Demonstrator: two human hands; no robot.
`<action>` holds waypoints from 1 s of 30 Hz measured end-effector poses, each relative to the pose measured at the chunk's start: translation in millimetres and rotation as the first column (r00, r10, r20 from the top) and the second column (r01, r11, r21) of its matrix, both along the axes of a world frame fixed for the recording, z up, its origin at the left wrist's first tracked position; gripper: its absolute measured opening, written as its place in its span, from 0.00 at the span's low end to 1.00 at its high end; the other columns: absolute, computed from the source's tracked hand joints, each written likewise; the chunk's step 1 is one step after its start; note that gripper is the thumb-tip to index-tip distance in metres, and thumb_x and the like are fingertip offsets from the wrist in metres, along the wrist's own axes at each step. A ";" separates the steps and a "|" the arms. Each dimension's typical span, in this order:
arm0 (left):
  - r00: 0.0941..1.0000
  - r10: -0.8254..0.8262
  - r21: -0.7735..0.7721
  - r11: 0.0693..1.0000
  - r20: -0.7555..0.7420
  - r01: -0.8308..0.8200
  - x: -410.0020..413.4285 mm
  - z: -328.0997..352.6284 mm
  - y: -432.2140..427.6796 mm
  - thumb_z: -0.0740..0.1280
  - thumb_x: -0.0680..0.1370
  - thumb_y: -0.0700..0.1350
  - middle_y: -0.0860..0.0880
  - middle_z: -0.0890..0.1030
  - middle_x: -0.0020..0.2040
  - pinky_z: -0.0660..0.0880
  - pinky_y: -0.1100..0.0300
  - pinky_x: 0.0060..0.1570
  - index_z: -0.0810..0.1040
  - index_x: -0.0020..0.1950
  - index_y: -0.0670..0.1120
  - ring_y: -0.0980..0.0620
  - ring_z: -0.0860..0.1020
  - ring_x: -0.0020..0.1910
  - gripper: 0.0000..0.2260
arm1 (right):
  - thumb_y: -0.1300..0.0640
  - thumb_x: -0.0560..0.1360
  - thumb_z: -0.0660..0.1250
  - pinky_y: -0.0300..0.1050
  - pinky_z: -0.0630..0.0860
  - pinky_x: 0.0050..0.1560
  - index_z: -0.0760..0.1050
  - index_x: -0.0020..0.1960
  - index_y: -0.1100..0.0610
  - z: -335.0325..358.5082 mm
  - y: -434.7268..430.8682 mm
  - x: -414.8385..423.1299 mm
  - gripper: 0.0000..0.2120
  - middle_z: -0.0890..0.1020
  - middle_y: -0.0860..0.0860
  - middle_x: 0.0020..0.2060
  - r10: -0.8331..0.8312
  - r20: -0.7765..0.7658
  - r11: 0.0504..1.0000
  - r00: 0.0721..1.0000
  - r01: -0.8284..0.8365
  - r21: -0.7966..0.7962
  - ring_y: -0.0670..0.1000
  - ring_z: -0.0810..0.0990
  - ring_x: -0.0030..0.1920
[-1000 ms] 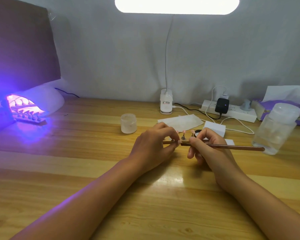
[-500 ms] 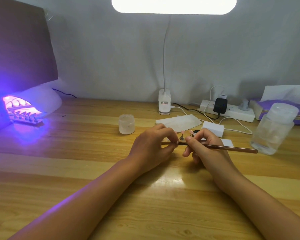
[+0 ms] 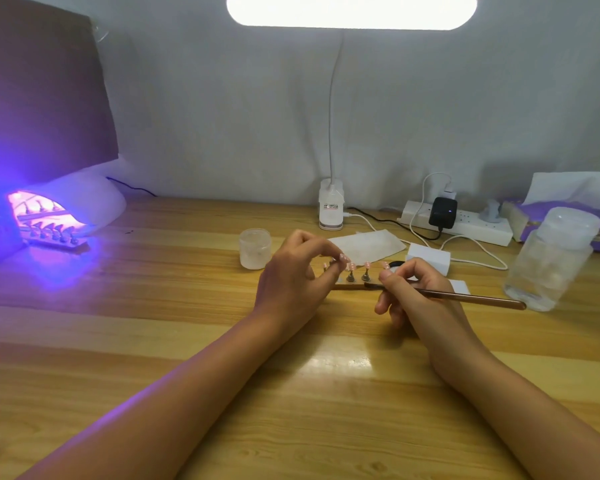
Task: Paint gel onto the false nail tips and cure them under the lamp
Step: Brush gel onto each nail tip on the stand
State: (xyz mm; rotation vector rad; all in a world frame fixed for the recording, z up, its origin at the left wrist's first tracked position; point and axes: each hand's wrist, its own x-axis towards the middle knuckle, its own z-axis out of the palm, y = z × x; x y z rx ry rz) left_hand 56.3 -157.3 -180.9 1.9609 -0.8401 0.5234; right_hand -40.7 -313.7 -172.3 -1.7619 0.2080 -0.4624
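A row of pink false nail tips [image 3: 358,265] stands on small metal stands on a holder strip [image 3: 352,281] at the table's middle. My left hand [image 3: 297,275] pinches one stand at the strip's left end between thumb and fingers. My right hand [image 3: 411,292] grips a thin brown brush [image 3: 471,298], its bristle end pointing left at the holder's front. At the far left the curing lamp [image 3: 68,206] glows violet, with a second strip of nail tips [image 3: 51,233] under it.
A frosted gel jar [image 3: 255,248] stands left of my hands. Behind lie a white wipe [image 3: 366,244], a white block [image 3: 428,263], a desk lamp base [image 3: 331,209], a power strip [image 3: 459,225] with cables, a clear plastic bottle [image 3: 555,258] and a tissue pack [image 3: 565,202].
My left fingers have lifted slightly and now pinch a stand on the strip. The brush tip has drawn back to the right, away from my left fingers.
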 end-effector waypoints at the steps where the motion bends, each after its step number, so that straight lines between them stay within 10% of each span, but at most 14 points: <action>1: 0.999 0.027 -0.019 0.999 -0.025 -0.028 2.0 -0.2 0.5 0.73 0.76 0.48 0.55 0.76 0.48 0.67 0.62 0.31 0.83 0.48 0.53 0.57 0.68 0.28 0.02 | 0.51 0.78 0.65 0.35 0.71 0.26 0.72 0.44 0.57 -0.1 0.2 0.2 0.10 0.83 0.53 0.31 -0.003 -0.002 1.000 1.000 0.003 -0.002 0.44 0.74 0.26; 14: 0.945 -0.039 -0.069 0.997 -0.325 0.018 14.8 -2.0 -0.4 0.73 0.75 0.50 0.53 0.75 0.56 0.66 0.78 0.43 0.82 0.46 0.58 0.62 0.72 0.52 0.03 | 0.50 0.79 0.64 0.34 0.72 0.26 0.73 0.46 0.58 -2.1 1.2 3.1 0.11 0.82 0.50 0.29 -0.018 -0.028 0.997 0.999 0.016 -0.069 0.43 0.74 0.26; 22: 0.909 -0.092 0.004 0.995 -0.406 0.102 19.4 -6.4 -3.3 0.75 0.74 0.51 0.50 0.75 0.61 0.75 0.55 0.61 0.84 0.49 0.55 0.55 0.74 0.60 0.05 | 0.52 0.79 0.64 0.36 0.72 0.26 0.73 0.46 0.58 -3.2 -0.1 4.1 0.10 0.82 0.50 0.29 -0.006 -0.031 0.996 0.999 0.003 -0.084 0.44 0.74 0.26; 30: 0.917 -0.057 0.094 0.990 -0.395 0.102 17.4 -4.3 -1.4 0.73 0.75 0.50 0.53 0.76 0.59 0.77 0.52 0.55 0.81 0.51 0.59 0.59 0.75 0.47 0.06 | 0.51 0.79 0.64 0.35 0.72 0.26 0.73 0.47 0.58 -4.6 0.0 5.2 0.10 0.82 0.50 0.29 -0.011 -0.036 0.995 0.999 0.007 -0.098 0.43 0.74 0.25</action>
